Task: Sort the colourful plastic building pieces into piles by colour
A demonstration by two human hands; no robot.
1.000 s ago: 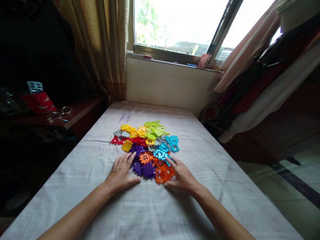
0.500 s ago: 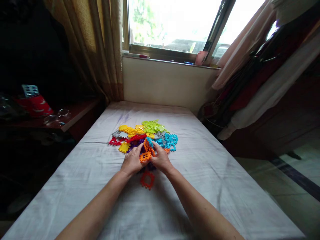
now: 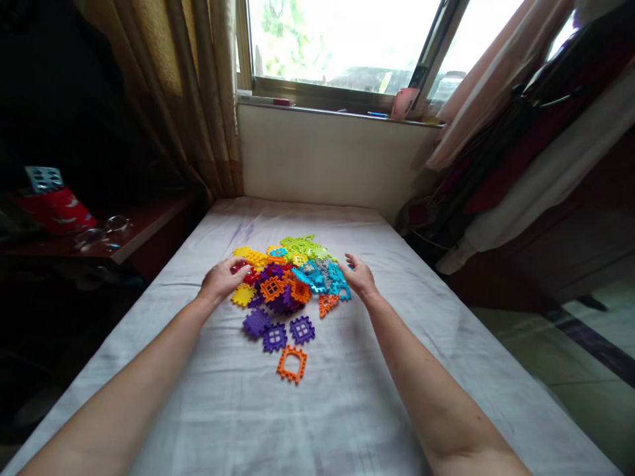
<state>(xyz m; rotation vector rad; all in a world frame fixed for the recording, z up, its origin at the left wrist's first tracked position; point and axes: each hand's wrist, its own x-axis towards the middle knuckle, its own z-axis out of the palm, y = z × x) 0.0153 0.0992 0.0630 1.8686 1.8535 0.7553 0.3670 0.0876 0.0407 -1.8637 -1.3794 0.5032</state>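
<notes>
A pile of plastic interlocking building tiles with toothed edges lies between my hands. My left hand is at the pile's left side, fingers apart and bent, beside the red tiles; whether it touches them I cannot tell. My right hand hovers at the right side, open, by the blue tiles. Orange window tiles lie on top of purple ones in the middle. Closer to me are a purple window tile, a solid purple tile and an orange frame tile.
Yellow tiles and green tiles lie at the pile's left and back. The pile rests on a bed with a pale sheet. A dark side table with glasses stands left; clothes hang right.
Both hands have moved apart, left and right, letting go of the orange tiles. Orange and purple tiles now lie uncovered in the middle. The view has shifted slightly.
</notes>
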